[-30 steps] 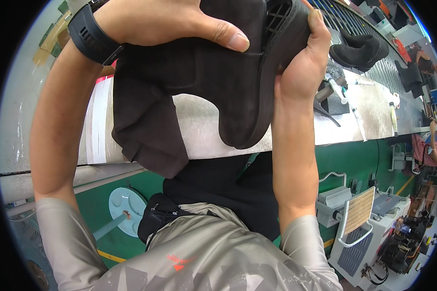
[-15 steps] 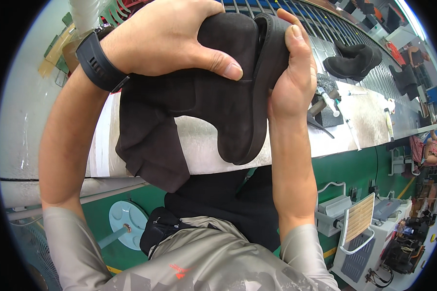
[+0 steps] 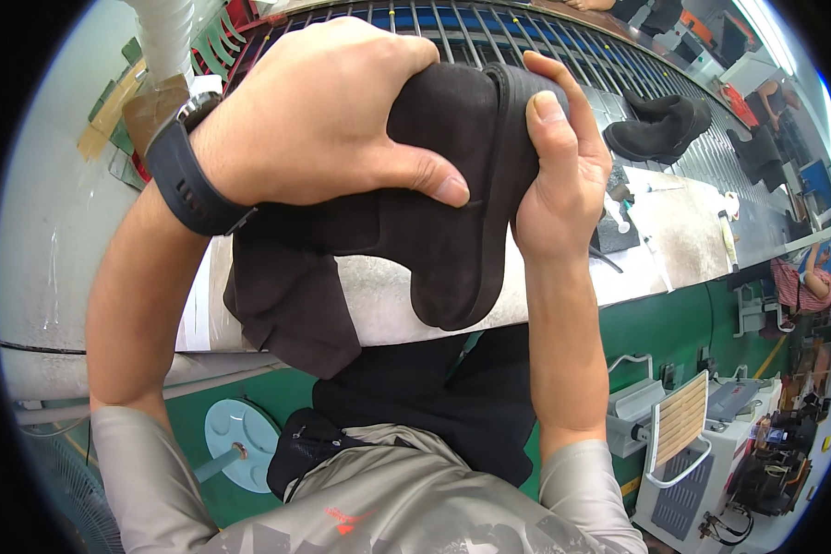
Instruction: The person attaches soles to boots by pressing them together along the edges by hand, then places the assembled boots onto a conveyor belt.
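Best press evenly, left fingers (image 3: 439,181) wrapped over the boot (image 3: 429,245), right fingers (image 3: 554,134) clasping its sole (image 3: 513,125) (far tips hidden).

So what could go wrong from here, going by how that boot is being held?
The dark boot could slip if either grip loosens: the left hand holds its upper, the right hand its sole.

Its floppy shaft might catch on the bench, since it overlaps the front edge in this view.

A sideways swing of the right forearm might knock the small tools near it.
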`<state>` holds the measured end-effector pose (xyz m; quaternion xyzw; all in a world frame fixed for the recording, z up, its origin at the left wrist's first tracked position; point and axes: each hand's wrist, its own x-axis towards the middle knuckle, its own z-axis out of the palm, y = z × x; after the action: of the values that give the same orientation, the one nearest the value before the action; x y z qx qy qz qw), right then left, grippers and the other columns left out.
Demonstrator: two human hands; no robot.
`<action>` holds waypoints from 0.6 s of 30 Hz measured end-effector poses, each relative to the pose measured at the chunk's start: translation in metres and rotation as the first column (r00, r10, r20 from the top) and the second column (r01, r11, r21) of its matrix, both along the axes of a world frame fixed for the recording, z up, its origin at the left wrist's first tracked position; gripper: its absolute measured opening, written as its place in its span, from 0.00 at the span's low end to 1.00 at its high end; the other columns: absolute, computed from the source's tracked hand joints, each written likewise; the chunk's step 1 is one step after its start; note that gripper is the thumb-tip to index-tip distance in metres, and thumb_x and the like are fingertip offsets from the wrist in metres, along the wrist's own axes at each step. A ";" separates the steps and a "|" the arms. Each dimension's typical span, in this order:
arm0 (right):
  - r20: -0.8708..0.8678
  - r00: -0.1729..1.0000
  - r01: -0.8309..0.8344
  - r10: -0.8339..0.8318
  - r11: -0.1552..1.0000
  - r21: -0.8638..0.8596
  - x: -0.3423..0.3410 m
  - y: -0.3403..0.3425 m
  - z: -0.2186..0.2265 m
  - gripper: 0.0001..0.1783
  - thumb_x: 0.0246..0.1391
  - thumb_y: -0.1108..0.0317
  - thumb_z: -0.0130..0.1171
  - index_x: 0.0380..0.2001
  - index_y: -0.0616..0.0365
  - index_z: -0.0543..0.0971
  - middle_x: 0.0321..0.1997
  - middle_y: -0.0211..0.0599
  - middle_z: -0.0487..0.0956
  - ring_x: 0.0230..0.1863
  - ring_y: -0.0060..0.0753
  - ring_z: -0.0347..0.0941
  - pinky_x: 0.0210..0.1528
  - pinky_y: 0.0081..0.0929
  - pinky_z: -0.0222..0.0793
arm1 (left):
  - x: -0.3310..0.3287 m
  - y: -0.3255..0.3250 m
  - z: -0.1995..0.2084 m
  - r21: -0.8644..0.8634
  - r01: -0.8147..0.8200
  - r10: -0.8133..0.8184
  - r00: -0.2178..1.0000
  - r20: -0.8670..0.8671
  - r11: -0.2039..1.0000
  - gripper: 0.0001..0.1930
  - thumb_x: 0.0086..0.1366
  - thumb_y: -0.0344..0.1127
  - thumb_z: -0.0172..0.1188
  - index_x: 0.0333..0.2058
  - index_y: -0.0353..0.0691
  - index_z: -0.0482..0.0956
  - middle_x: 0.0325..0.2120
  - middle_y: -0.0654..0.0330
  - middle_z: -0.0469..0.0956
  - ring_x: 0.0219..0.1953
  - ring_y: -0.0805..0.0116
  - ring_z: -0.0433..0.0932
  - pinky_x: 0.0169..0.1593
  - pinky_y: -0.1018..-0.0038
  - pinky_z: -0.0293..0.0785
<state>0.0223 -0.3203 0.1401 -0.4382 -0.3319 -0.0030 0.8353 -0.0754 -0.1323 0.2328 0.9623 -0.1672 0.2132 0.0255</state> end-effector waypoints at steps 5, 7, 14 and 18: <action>0.066 0.998 0.025 -0.016 0.991 -0.128 -0.008 -0.014 0.003 0.25 0.72 0.64 0.55 0.65 0.70 0.76 0.52 0.40 0.84 0.51 0.25 0.80 0.59 0.25 0.75 | -0.011 -0.009 0.004 0.034 -0.050 0.050 0.999 0.016 0.998 0.45 0.41 0.63 0.84 0.48 0.30 0.83 0.38 0.44 0.85 0.43 0.41 0.85 0.49 0.57 0.80; 0.061 0.998 0.018 -0.009 0.988 -0.150 -0.013 -0.020 0.004 0.29 0.69 0.61 0.58 0.66 0.70 0.74 0.56 0.44 0.82 0.55 0.29 0.80 0.62 0.28 0.75 | -0.017 -0.014 0.006 0.014 -0.020 0.020 1.000 0.009 1.000 0.45 0.41 0.64 0.84 0.49 0.31 0.82 0.38 0.46 0.84 0.43 0.42 0.85 0.48 0.59 0.81; 0.127 0.990 0.076 -0.056 0.984 -0.163 -0.037 -0.038 0.005 0.35 0.66 0.53 0.63 0.66 0.69 0.73 0.60 0.53 0.81 0.59 0.39 0.79 0.66 0.37 0.73 | -0.043 -0.035 0.012 -0.017 -0.013 0.013 1.000 -0.024 1.000 0.45 0.39 0.61 0.84 0.50 0.33 0.80 0.34 0.52 0.81 0.35 0.47 0.83 0.40 0.60 0.78; 0.190 0.982 0.015 0.005 0.995 -0.101 -0.047 -0.050 0.009 0.33 0.64 0.62 0.67 0.66 0.73 0.72 0.63 0.52 0.78 0.60 0.34 0.76 0.65 0.33 0.71 | -0.061 -0.049 0.015 -0.027 -0.029 0.029 0.999 -0.036 0.999 0.48 0.36 0.61 0.82 0.52 0.33 0.80 0.34 0.54 0.80 0.32 0.51 0.82 0.37 0.61 0.77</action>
<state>-0.0247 -0.3707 0.1493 -0.4789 -0.4088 -0.0301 0.7763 -0.1363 -0.1811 0.2475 0.9678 -0.1499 0.1986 0.0385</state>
